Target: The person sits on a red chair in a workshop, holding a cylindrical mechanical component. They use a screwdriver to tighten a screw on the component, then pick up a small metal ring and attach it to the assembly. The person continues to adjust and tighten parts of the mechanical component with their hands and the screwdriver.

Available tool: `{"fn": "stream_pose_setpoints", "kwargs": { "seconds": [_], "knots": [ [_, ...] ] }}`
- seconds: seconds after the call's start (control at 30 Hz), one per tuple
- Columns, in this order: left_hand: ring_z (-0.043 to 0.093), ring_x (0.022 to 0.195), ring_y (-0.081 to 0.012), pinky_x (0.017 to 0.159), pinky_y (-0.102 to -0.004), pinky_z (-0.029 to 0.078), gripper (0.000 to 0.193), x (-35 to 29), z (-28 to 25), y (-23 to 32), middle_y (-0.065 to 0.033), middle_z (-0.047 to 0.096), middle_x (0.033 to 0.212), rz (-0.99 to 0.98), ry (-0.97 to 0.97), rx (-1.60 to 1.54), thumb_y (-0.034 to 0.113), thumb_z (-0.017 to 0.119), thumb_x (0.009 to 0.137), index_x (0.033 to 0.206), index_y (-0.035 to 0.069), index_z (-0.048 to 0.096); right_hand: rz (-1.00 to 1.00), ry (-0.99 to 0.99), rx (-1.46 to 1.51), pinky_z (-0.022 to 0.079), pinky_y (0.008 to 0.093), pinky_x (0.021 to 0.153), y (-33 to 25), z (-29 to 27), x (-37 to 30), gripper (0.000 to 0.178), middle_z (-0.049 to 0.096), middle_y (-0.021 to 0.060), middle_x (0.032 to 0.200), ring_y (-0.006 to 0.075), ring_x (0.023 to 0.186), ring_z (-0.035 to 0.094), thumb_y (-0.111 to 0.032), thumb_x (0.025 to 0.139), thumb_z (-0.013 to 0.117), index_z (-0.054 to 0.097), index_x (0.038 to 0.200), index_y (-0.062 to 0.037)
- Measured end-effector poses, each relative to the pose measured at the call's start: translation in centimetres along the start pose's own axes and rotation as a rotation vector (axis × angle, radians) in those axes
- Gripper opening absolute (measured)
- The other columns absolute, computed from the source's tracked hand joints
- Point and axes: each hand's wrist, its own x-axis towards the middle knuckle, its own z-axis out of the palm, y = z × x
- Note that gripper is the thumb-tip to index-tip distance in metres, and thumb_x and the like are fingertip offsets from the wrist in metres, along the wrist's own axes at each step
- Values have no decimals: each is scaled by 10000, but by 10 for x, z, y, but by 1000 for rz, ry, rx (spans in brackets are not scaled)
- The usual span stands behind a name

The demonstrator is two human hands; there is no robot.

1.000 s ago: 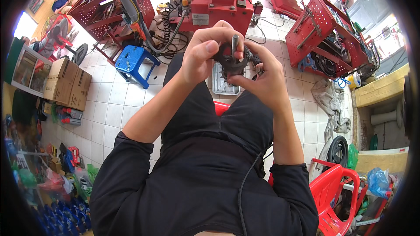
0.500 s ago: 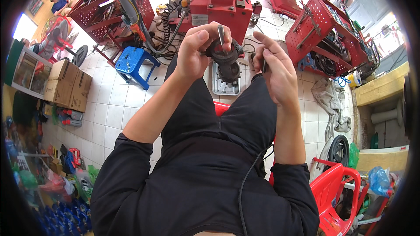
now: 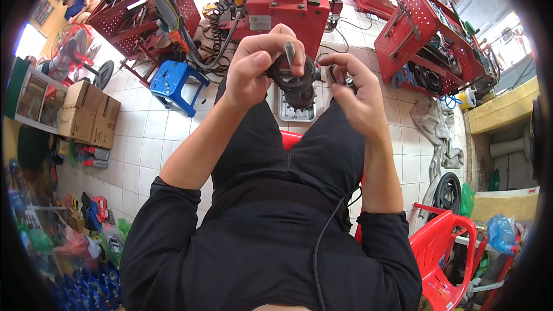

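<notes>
From where I stand, the seated person's left hand (image 3: 253, 72) has its grip closed around a dark metal part (image 3: 299, 88), raised in front of the body above the gap between the knees. The part has a ring at its upper end and a toothed-looking rim lower down; a pale rod (image 3: 289, 52) stands up at the ring, tilted slightly, against the left fingers.

The right hand (image 3: 352, 89) is just beside the part, its fingers curled and its grip narrow on a small metal piece (image 3: 349, 81); the fingers hide most of that, so I can't say what it is, nor whether this hand touches the larger part.

Below the part, a grey tray (image 3: 296, 119) with small bits in it shows beyond the lap, over the pale tiled floor (image 3: 144, 138). Past it stands a red machine (image 3: 288, 29). A blue stool (image 3: 177, 80) is off to the left, nearer than a stack of cardboard boxes (image 3: 86, 112); to the right there's a red perforated cart (image 3: 423, 40), with a crumpled grey cloth (image 3: 435, 129) on the floor near it.
</notes>
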Motion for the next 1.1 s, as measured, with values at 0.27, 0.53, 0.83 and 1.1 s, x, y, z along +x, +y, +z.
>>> {"fn": "stream_pose_setpoints", "kwargs": {
  "seconds": [0.27, 0.53, 0.83, 1.1],
  "knots": [
    [424, 896, -159, 799, -275, 373, 667, -1, 18, 25, -90, 645, 781, -42, -39, -13, 567, 494, 795, 899, -74, 644, -84, -100, -14, 449, 312, 678, -23, -11, -5, 556, 574, 91, 829, 209, 771, 549, -98, 619, 611, 598, 1168, -7],
    [397, 870, -158, 802, -275, 336, 723, 1, 32, 29, -71, 650, 806, -50, -62, 63, 633, 440, 795, 882, -50, 659, -276, -65, -126, 508, 372, 772, -25, 13, -9, 772, 655, 150, 988, 298, 901, 652, -394, 540, 891, 599, 1141, -9],
    [398, 881, -169, 838, -305, 341, 591, -2, 30, 22, -41, 643, 820, -17, -85, 122, 556, 495, 779, 861, -3, 667, -287, 2, -206, 517, 339, 708, -25, 20, -9, 588, 666, 105, 902, 262, 792, 663, -251, 559, 896, 636, 1030, -16],
    [453, 953, -227, 822, -323, 349, 429, -7, 22, 35, -123, 531, 1035, 89, -192, 343, 409, 629, 677, 846, 22, 704, -374, 9, -246, 547, 326, 671, -25, 14, -7, 596, 667, 111, 978, 244, 783, 676, -177, 551, 886, 643, 1074, -26]
  ]
}}
